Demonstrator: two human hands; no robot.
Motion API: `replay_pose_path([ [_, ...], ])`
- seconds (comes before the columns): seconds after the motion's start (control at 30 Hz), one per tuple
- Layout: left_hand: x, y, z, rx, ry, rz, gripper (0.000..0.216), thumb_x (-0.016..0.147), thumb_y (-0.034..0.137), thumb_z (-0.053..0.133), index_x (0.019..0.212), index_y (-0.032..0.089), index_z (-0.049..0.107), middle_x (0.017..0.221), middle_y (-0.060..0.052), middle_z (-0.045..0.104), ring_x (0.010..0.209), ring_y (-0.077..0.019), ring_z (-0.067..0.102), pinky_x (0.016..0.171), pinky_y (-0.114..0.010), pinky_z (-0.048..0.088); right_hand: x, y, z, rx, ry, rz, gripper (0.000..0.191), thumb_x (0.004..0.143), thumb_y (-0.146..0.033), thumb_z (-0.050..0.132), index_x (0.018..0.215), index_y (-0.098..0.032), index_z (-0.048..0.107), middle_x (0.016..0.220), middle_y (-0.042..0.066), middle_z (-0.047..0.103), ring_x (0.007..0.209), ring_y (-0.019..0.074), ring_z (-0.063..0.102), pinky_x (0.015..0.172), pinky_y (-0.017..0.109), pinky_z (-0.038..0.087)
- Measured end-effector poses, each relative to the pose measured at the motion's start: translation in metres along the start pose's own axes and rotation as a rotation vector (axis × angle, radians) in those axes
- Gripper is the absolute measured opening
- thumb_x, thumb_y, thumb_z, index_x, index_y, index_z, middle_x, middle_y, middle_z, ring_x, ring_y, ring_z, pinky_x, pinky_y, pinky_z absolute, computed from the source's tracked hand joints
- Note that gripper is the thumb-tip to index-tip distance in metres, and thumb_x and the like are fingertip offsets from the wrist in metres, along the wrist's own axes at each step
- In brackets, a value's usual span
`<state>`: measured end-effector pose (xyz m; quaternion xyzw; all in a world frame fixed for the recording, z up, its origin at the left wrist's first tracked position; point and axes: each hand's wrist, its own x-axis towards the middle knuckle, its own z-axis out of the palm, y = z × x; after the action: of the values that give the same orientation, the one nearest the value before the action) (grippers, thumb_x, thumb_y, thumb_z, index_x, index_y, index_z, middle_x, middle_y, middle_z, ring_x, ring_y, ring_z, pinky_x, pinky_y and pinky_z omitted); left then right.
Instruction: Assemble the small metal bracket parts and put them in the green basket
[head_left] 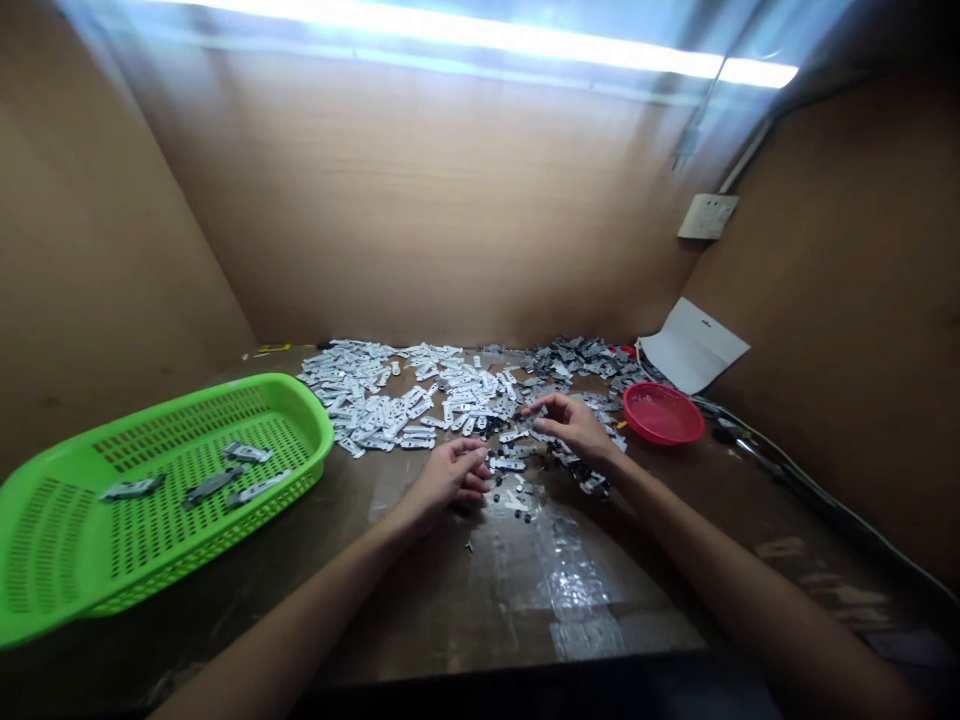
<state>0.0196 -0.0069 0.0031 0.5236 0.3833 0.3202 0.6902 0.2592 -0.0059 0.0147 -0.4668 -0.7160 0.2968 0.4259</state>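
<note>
My left hand (451,476) is at the middle of the worktop, its fingers curled in and the thumb pressed against them. Whatever it may hold is hidden. To its right, my right hand (576,428) hovers over small dark parts, with thumb and forefinger slightly apart and nothing visible between them. Between the hands lie a few flat silver metal pieces (508,464) and small black round parts (519,515). Beyond my left hand spreads a pile of flat silver-white metal pieces (375,420). Behind my right hand is a heap of darker grey pieces (577,358).
A green perforated basket (56,470) at the left holds several metal pieces (214,484). A red bowl (664,413) stands at the right, near a white card (694,345) and a cable (810,475). Wooden panels (420,220) enclose the worktop. A tiny screw-like part (469,546) lies near the front.
</note>
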Motion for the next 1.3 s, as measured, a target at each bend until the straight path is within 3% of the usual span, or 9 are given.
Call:
replay_pose_path([
  [0.1,-0.002,-0.006,0.005,-0.076,-0.09,-0.072,0.034,0.074,0.041,0.063,0.092,0.014,0.054,0.079,-0.006,0.061,0.061,-0.0109,0.061,0.054,-0.02,0.047,-0.013,-0.015,0.016,0.282,-0.197,0.025,0.03,0.078,-0.028,0.061,0.106,-0.017,0.058,0.106,0.008,0.063,0.091,0.0174,0.06,0.08,0.032,0.047],
  [0.27,0.002,-0.006,0.002,-0.098,-0.055,-0.087,0.027,0.072,0.033,0.068,0.079,0.012,0.053,0.073,-0.005,0.06,0.056,-0.0072,0.057,0.05,-0.015,0.044,-0.011,-0.022,0.02,0.295,-0.251,0.028,0.041,0.074,-0.026,0.065,0.113,-0.017,0.057,0.108,0.008,0.062,0.087,0.0166,0.061,0.074,0.03,0.048],
  [0.33,0.003,-0.003,0.0,-0.143,-0.022,-0.104,0.024,0.072,0.03,0.068,0.078,0.012,0.053,0.069,-0.003,0.059,0.053,-0.0057,0.054,0.05,-0.015,0.044,-0.009,-0.017,0.004,0.137,-0.197,0.024,0.039,0.074,-0.024,0.064,0.112,-0.018,0.058,0.106,0.007,0.063,0.084,0.0158,0.061,0.072,0.029,0.048],
  [0.43,0.004,0.0,-0.001,-0.193,0.035,-0.124,0.023,0.072,0.029,0.067,0.078,0.012,0.052,0.067,-0.003,0.058,0.051,-0.0052,0.052,0.049,-0.015,0.044,-0.009,-0.01,-0.023,-0.248,-0.053,-0.019,0.016,0.078,-0.022,0.057,0.09,-0.018,0.067,0.088,0.004,0.067,0.081,0.0156,0.06,0.074,0.028,0.045],
  [0.6,0.004,0.0,-0.001,-0.205,0.068,-0.129,0.023,0.072,0.029,0.067,0.081,0.012,0.053,0.069,-0.004,0.059,0.052,-0.0059,0.053,0.048,-0.016,0.044,-0.011,-0.002,-0.035,-0.599,-0.27,-0.059,0.017,0.075,-0.017,0.058,0.086,-0.023,0.07,0.084,0.003,0.066,0.079,0.0164,0.059,0.072,0.025,0.042],
  [0.77,0.003,0.0,-0.003,-0.202,0.038,-0.105,0.023,0.073,0.031,0.067,0.08,0.014,0.053,0.068,-0.002,0.059,0.053,-0.0063,0.054,0.049,-0.016,0.044,-0.011,0.009,-0.027,-0.788,-0.287,-0.01,0.02,0.074,-0.016,0.059,0.086,-0.026,0.071,0.087,0.003,0.065,0.083,0.0189,0.058,0.071,0.025,0.04],
  [0.97,0.002,-0.001,-0.002,-0.098,-0.007,-0.151,0.025,0.072,0.034,0.067,0.077,0.013,0.054,0.068,-0.003,0.06,0.051,-0.0063,0.054,0.048,-0.017,0.044,-0.01,0.009,-0.028,-0.668,-0.2,-0.022,0.014,0.076,-0.019,0.057,0.084,-0.022,0.068,0.084,0.003,0.064,0.079,0.0168,0.057,0.071,0.025,0.04],
  [1.07,0.0,-0.002,-0.001,0.012,-0.034,-0.175,0.026,0.071,0.036,0.066,0.076,0.013,0.054,0.068,-0.004,0.062,0.05,-0.0073,0.054,0.046,-0.017,0.043,-0.008,0.002,-0.027,-0.47,-0.137,-0.003,0.013,0.076,-0.021,0.056,0.085,-0.018,0.066,0.083,0.003,0.064,0.074,0.0143,0.056,0.067,0.024,0.042],
  [1.3,-0.001,-0.001,0.002,0.134,-0.062,-0.184,0.028,0.069,0.039,0.065,0.069,0.013,0.054,0.068,-0.006,0.063,0.048,-0.0076,0.053,0.046,-0.019,0.044,-0.008,0.0,-0.006,0.047,-0.157,0.169,0.025,0.075,-0.034,0.061,0.09,-0.013,0.063,0.079,0.003,0.063,0.067,0.0123,0.056,0.062,0.025,0.044],
])
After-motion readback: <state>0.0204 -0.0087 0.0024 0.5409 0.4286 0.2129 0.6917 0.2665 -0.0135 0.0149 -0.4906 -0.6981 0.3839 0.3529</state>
